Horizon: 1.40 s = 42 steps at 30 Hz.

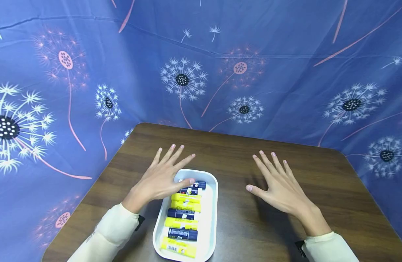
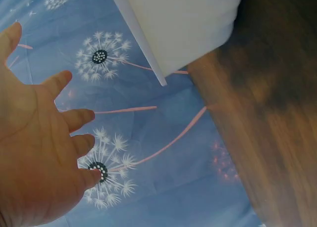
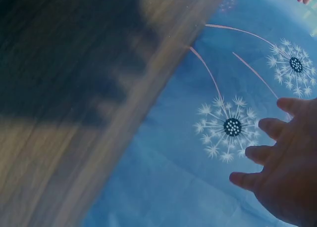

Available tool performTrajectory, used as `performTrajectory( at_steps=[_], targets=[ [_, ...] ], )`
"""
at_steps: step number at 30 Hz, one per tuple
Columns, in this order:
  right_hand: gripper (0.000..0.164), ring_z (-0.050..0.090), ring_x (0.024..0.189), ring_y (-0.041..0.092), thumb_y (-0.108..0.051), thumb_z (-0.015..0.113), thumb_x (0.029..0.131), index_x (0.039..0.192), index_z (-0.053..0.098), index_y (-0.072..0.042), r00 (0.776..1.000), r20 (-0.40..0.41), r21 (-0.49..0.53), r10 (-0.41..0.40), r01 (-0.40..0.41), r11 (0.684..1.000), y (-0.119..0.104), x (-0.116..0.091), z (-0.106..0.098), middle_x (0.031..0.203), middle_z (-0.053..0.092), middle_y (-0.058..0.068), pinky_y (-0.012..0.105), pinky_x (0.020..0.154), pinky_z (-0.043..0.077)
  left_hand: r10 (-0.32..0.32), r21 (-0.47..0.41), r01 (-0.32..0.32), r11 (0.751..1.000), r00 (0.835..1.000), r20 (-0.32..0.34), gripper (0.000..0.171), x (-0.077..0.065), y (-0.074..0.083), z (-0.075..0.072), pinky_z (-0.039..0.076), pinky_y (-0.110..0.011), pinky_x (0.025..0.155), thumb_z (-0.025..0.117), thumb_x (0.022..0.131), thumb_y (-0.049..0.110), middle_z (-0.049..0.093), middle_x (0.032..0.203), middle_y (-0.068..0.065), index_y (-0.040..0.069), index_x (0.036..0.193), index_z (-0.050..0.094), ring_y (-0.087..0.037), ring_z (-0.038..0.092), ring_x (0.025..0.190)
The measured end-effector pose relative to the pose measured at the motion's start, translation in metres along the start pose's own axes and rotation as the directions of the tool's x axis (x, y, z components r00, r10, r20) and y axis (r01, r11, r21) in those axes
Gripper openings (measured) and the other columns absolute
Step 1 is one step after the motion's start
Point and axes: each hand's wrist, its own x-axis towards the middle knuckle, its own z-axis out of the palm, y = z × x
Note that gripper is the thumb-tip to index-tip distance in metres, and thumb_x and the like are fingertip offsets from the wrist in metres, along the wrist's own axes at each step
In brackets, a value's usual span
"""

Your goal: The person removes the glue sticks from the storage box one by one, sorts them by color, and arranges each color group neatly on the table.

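Observation:
A white tray (image 1: 216, 207) with rounded corners stands on the table, left of centre in the head view. Inside it, several small yellow tubes (image 1: 181, 222) and navy-blue tubes (image 1: 182, 234) lie crosswise in a column; they look like glue sticks. My left hand (image 1: 161, 179) is spread over the tray's upper left edge, its thumb overlapping the farthest navy tubes in this view. To the right of the tray, my right hand (image 1: 281, 185) hovers above the table with fingers spread and casts a shadow. Neither hand holds anything. In the left wrist view, the tray's side (image 2: 188, 24) shows beyond the palm.
The brown wooden table (image 1: 233, 160) has rounded far corners. A blue cloth with a dandelion print (image 1: 201, 43) hangs behind it and along both sides. Pale sleeves (image 1: 114, 225) cover both forearms, with a dark strap piece at each wrist.

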Motion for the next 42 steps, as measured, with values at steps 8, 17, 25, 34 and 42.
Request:
performTrajectory(
  at_steps=[8, 17, 25, 34, 42],
  targets=[
    [0.091, 0.015, 0.161, 0.04, -0.056, 0.067, 0.095, 0.166, 0.013, -0.036, 1.0, -0.021, 0.235, -0.008, 0.012, 0.972, -0.003, 0.009, 0.005, 0.176, 0.012, 0.0, 0.071, 0.123, 0.02, -0.068, -0.144, 0.073, 0.987, 0.997, 0.039, 0.077, -0.026, -0.011, 0.006, 0.022, -0.069, 0.126, 0.05, 0.097, 0.069, 0.015, 0.175, -0.011, 0.037, 0.163, 0.029, -0.039, 0.013, 0.161],
    [0.07, 0.051, 0.141, 0.035, -0.03, 0.07, 0.099, 0.16, 0.034, -0.026, 0.997, -0.037, 0.607, -0.067, 0.076, 0.791, -0.021, 0.031, 0.022, 0.158, 0.049, 0.01, 0.062, 0.112, 0.044, -0.171, -0.523, 0.222, 0.823, 0.975, 0.144, 0.063, -0.055, -0.016, 0.023, 0.045, -0.065, 0.113, 0.062, 0.101, 0.025, 0.046, 0.161, -0.018, 0.02, 0.159, 0.038, -0.041, 0.049, 0.144],
    [0.058, 0.06, 0.131, 0.039, -0.018, 0.073, 0.097, 0.15, 0.049, -0.012, 0.981, 0.066, 0.853, -0.184, 0.041, 0.521, -0.064, 0.061, 0.043, 0.148, 0.058, 0.015, 0.051, 0.111, 0.052, -0.222, -0.683, 0.239, 0.691, 0.968, 0.114, 0.053, -0.068, -0.021, 0.038, 0.058, -0.044, 0.103, 0.062, 0.093, 0.001, 0.061, 0.144, -0.024, 0.005, 0.146, 0.054, -0.04, 0.065, 0.127],
    [0.055, 0.065, 0.125, 0.037, -0.014, 0.077, 0.093, 0.143, 0.056, -0.006, 0.945, 0.157, 0.834, -0.287, 0.029, 0.551, -0.092, 0.082, 0.062, 0.14, 0.064, 0.02, 0.049, 0.109, 0.054, -0.242, -0.791, 0.295, 0.537, 0.951, 0.19, 0.056, -0.07, -0.026, 0.043, 0.063, -0.036, 0.092, 0.066, 0.093, 0.003, 0.056, 0.148, -0.029, 0.006, 0.147, 0.053, -0.043, 0.063, 0.129],
    [0.049, 0.067, 0.123, 0.031, -0.008, 0.075, 0.093, 0.139, 0.059, -0.002, 0.933, 0.191, 0.755, -0.305, 0.059, 0.653, -0.109, 0.097, 0.071, 0.137, 0.067, 0.016, 0.049, 0.109, 0.054, -0.238, -0.818, 0.297, 0.492, 0.95, 0.202, 0.056, -0.069, -0.028, 0.043, 0.062, -0.04, 0.095, 0.064, 0.095, 0.005, 0.054, 0.149, -0.03, 0.004, 0.15, 0.05, -0.045, 0.06, 0.131]
  ],
)
